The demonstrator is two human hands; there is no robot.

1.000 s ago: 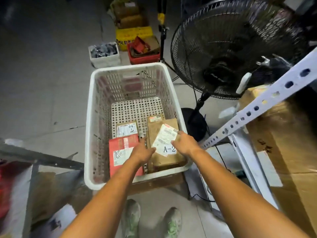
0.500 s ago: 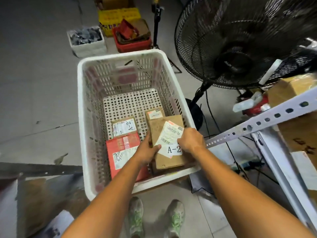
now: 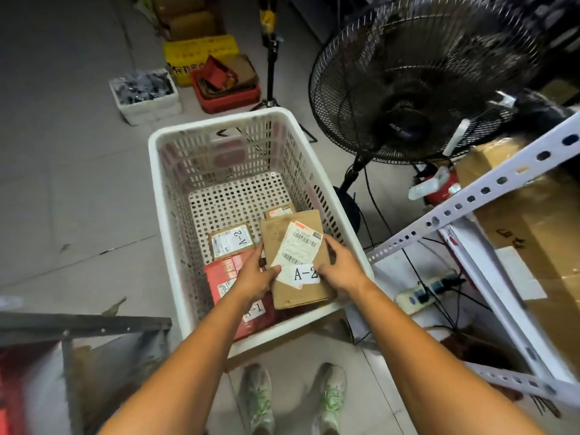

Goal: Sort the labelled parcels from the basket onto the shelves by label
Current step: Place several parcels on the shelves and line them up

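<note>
A white perforated basket (image 3: 163, 196) stands on the floor before me. Both hands hold a brown cardboard parcel (image 3: 282, 237) with a white "A-2" label, lifted over the basket's near right corner. My left hand (image 3: 255, 276) grips its left edge and my right hand (image 3: 340, 266) grips its right edge. Under my left hand lies a red parcel (image 3: 224, 277) with a partly hidden label ending in "-1". Behind it sits a small brown parcel (image 3: 230, 240) marked "A-2". Another small brown parcel (image 3: 279, 211) peeks out behind the held one.
A black standing fan (image 3: 417, 76) is right of the basket. A white slotted shelf frame (image 3: 489, 189) with a large cardboard box (image 3: 539, 233) fills the right. A power strip (image 3: 422, 293) and cables lie below. Bins (image 3: 147, 95) stand further back. A dark metal rack (image 3: 78, 328) is at lower left.
Both hands have closed on the brown A-2 parcel and raised it a little from the basket floor; the red parcel's lower label now shows.
</note>
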